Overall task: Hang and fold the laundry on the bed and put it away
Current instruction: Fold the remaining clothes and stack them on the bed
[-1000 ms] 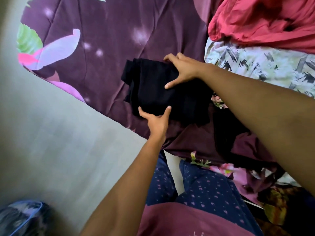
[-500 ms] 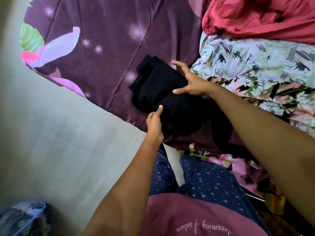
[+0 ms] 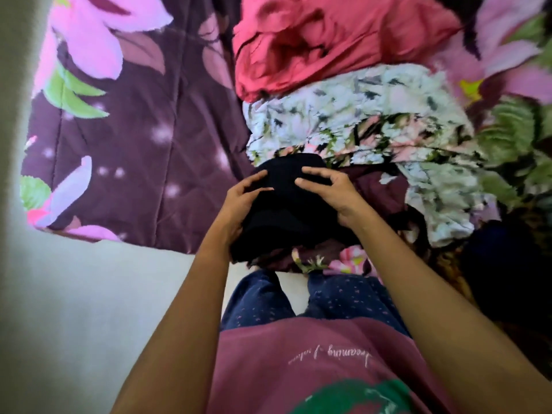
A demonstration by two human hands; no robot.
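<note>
A folded black garment (image 3: 286, 216) is held between both hands just above the near edge of the bed. My left hand (image 3: 242, 201) grips its left side, fingers curled over the top and palm under the edge. My right hand (image 3: 331, 189) grips its right side, fingers bent onto the top fold. Behind it lies a pile of laundry: a red garment (image 3: 328, 40) and a white floral-print garment (image 3: 373, 121). A dark maroon piece (image 3: 379, 192) lies right of my right hand.
The bed carries a purple floral bedspread (image 3: 134, 138), its open part left of the pile. A pale floor (image 3: 74, 309) runs along the bed's near edge. My legs in blue dotted trousers (image 3: 343, 300) stand against the bed. Dark items (image 3: 507, 264) sit at the right.
The black garment has come from the bedspread toward me, folded smaller. Both hands now hold its sides. The view has swung, showing more of the laundry pile.
</note>
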